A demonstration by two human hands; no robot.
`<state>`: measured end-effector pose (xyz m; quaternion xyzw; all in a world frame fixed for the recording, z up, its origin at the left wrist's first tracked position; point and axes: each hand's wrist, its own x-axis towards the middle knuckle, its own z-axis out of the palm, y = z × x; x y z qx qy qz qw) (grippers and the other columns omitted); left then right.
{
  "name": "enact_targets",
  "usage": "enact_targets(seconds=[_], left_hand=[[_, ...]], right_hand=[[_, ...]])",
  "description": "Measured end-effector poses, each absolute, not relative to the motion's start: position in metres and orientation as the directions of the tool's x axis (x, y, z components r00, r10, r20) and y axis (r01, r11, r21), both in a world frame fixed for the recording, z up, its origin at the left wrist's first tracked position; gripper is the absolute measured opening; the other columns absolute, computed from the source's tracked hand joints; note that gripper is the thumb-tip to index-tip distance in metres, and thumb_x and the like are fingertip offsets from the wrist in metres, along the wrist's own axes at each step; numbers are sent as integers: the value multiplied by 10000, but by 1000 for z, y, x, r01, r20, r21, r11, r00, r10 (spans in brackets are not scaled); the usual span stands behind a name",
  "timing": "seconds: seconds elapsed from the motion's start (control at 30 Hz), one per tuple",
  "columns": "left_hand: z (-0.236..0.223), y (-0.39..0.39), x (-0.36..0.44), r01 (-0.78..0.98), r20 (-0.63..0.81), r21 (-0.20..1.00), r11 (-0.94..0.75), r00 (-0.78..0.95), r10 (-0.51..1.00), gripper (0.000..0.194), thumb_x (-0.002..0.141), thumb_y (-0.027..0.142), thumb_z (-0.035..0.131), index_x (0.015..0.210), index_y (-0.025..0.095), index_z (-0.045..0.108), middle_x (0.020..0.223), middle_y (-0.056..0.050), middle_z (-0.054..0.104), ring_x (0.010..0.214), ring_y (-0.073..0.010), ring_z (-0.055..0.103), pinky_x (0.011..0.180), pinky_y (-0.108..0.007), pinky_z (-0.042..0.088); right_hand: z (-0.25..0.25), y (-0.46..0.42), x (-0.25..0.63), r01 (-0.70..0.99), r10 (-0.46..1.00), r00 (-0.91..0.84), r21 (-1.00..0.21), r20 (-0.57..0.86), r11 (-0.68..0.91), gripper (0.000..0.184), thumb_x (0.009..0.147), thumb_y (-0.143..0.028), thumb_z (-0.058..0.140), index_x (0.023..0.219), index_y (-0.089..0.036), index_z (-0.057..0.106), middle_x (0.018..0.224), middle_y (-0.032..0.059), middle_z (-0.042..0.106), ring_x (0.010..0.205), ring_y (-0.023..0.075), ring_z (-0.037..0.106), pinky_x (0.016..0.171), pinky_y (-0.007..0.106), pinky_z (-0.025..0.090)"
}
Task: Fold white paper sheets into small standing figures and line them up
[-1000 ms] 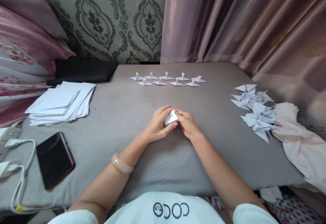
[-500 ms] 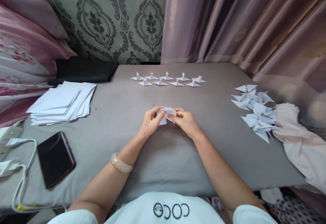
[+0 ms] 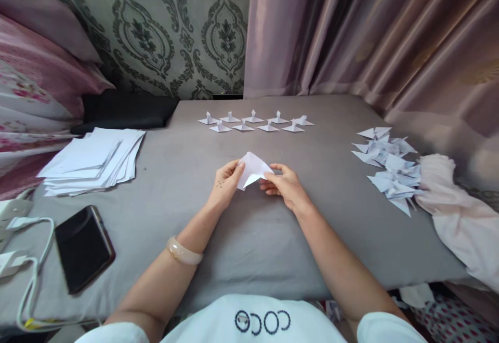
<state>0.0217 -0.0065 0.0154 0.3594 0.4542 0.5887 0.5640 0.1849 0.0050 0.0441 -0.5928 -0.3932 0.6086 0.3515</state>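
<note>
A folded sheet of white paper (image 3: pixel 253 166) is held up over the middle of the grey-covered table (image 3: pixel 187 176). My left hand (image 3: pixel 226 181) pinches its left edge, thumb on top. At the paper's right corner, my right hand (image 3: pixel 286 184) grips it between thumb and fingers, the lower fingers loosely curled. The paper bulges upward, with a flap hanging at its lower left. Beyond the hands, several white folded paper birds (image 3: pixel 244 126) stand in two rows.
To the left lie a stack of white paper (image 3: pixel 91 158), a black phone (image 3: pixel 84 249), white cables with plugs (image 3: pixel 37 260) and a black folded item (image 3: pixel 125 109). On the right are a heap of folded paper pieces (image 3: pixel 393 169) and a pale pink cloth (image 3: pixel 448 197).
The paper has opened from a small curled shape to a wider, flatter one. My hands have drawn slightly apart, each keeping hold of a side. The view has shifted slightly.
</note>
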Motion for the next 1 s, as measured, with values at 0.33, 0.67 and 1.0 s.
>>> enact_targets(seconds=[0.33, 0.67, 1.0], left_hand=[[14, -4, 23, -443, -241, 882, 159, -135, 961, 404, 604, 413, 830, 865, 126, 715, 749, -54, 716, 573, -125, 600, 549, -227, 439], [16, -2, 21, -473, -278, 872, 127, -263, 924, 358, 604, 342, 775, 872, 129, 670, 758, -29, 678, 588, -112, 590, 564, -222, 448], [0, -1, 10, 30, -93, 993, 115, -401, 911, 451, 694, 203, 643, 1122, 146, 513, 819, -21, 635, 742, -150, 620, 666, -262, 487]], right_hand=[[32, 14, 188, 25, 961, 36, -961, -275, -276, 533, 764, -207, 654, 1244, -149, 430, 732, -14, 671, 623, 130, 660, 567, 244, 569], [29, 5, 175, -15, 925, -63, -927, -374, -375, 632, 710, -219, 664, 1277, -159, 391, 717, -16, 670, 604, 147, 635, 577, 293, 562], [0, 21, 181, 591, 968, -161, -767, 192, 250, 112, 847, -210, 513, 871, -216, 622, 920, 65, 665, 884, 211, 620, 835, 374, 484]])
